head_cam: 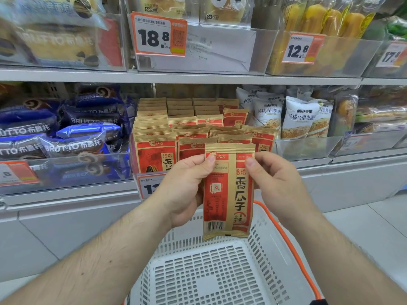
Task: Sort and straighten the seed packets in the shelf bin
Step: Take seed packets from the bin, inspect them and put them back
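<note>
I hold one sunflower seed packet (pixel 228 192) upright over the white basket (pixel 211 271), in front of the shelf bin (pixel 141 172) of matching packets. My left hand (pixel 185 190) and right hand (pixel 279 186) both pinch its upper edges, fingers curled round the sides.

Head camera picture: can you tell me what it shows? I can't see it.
Both hands, left hand and right hand, hold one red-and-tan seed packet upright before a shelf bin of matching packets. A white basket sits below.
</note>
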Demonstrator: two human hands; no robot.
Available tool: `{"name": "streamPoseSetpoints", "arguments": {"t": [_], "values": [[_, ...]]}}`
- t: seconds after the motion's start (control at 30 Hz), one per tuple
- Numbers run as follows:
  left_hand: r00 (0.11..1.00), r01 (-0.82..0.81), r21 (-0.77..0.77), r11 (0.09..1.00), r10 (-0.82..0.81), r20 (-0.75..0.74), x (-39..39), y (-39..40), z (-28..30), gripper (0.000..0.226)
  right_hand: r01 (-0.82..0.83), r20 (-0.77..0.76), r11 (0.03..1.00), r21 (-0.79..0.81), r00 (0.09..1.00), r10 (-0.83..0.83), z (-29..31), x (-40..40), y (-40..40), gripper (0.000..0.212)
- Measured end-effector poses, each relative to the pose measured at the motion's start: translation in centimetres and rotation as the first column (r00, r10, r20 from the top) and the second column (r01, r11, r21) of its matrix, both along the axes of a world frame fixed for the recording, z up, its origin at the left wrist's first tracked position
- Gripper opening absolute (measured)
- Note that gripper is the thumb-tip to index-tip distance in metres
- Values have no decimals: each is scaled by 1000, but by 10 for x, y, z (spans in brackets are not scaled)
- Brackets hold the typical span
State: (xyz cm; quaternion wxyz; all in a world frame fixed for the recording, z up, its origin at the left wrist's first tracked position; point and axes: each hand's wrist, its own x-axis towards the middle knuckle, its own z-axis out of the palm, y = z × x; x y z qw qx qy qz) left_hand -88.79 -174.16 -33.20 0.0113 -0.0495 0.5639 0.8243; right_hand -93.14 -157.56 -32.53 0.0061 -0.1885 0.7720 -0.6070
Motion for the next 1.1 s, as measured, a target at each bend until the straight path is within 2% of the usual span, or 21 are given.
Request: {"name": "streamPoseSetpoints", "arguments": {"t": [0.07, 0.23, 0.47, 0.6, 0.77, 0.83, 0.97, 1.03, 1.1], "values": [[1000, 19, 29, 999, -20, 8, 0, 0, 0, 34, 7, -4, 1000, -8, 1000, -7, 1, 0, 0, 24], [998, 51, 93, 994, -53, 18, -2, 2, -2, 42, 6, 113, 991, -136, 994, 10, 2, -2, 1, 27], [999, 44, 82, 996, -46, 26, -3, 2, -3, 42, 17, 116, 992, -126, 993, -3, 4, 0, 2, 26], [999, 15, 85, 996, -18, 37, -2, 1, -2, 33, -5, 99, 999, -49, 995, 10, 6, 1, 3, 24], [996, -78, 119, 990, 71, 60, -4, -4, 2, 30, -257, 218, 950, 180, 952, 216, 8, -1, 11, 15], [994, -94, 116, 989, 86, 66, -5, -5, 4, 31, -290, 239, 934, 207, 941, 239, 6, -1, 13, 14], [998, -2, 23, 1000, 0, 61, -3, -9, 3, 41, -219, 251, 973, 76, 948, 194, 5, -3, 14, 15], [994, 76, -41, 996, -73, 81, -1, -9, 3, 37, -154, 248, 988, 27, 958, 143, 4, -7, 16, 20], [992, 95, -46, 994, -91, 91, -1, -9, 1, 29, -136, 251, 991, 10, 959, 129, 3, -10, 19, 33]]}}
